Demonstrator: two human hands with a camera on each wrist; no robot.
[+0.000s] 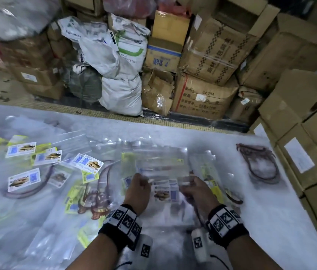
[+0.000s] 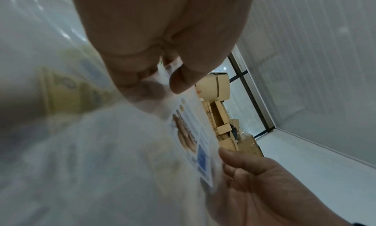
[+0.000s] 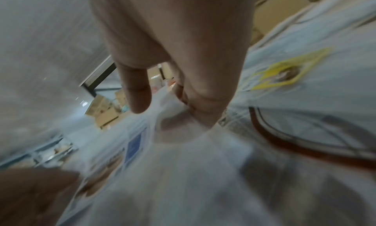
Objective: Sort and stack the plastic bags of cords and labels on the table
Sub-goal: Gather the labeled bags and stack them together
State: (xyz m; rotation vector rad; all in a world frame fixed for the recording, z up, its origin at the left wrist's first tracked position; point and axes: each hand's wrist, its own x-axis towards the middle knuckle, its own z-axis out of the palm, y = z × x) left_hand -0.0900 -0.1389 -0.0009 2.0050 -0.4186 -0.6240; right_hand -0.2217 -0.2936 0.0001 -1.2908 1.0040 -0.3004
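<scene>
A clear plastic bag [image 1: 165, 193] with a white and blue label [image 1: 166, 192] inside is held between both hands above the table. My left hand [image 1: 140, 184] pinches its left top edge, and in the left wrist view the left hand [image 2: 162, 83] has thumb and fingers closed on the plastic beside the label [image 2: 193, 142]. My right hand [image 1: 191, 185] pinches the right top edge; the right hand [image 3: 162, 104] grips bunched plastic. Under the held bag lies a pile of clear bags [image 1: 153, 158] with yellow labels.
Loose labels [image 1: 24, 179] and bags with dark red cords [image 1: 95, 203] are scattered on the white table [image 1: 266, 217] to the left. A bag with a coiled cord [image 1: 259, 162] lies far right. Cardboard boxes [image 1: 309, 149] line the right edge; sacks [image 1: 120, 94] and boxes stand beyond.
</scene>
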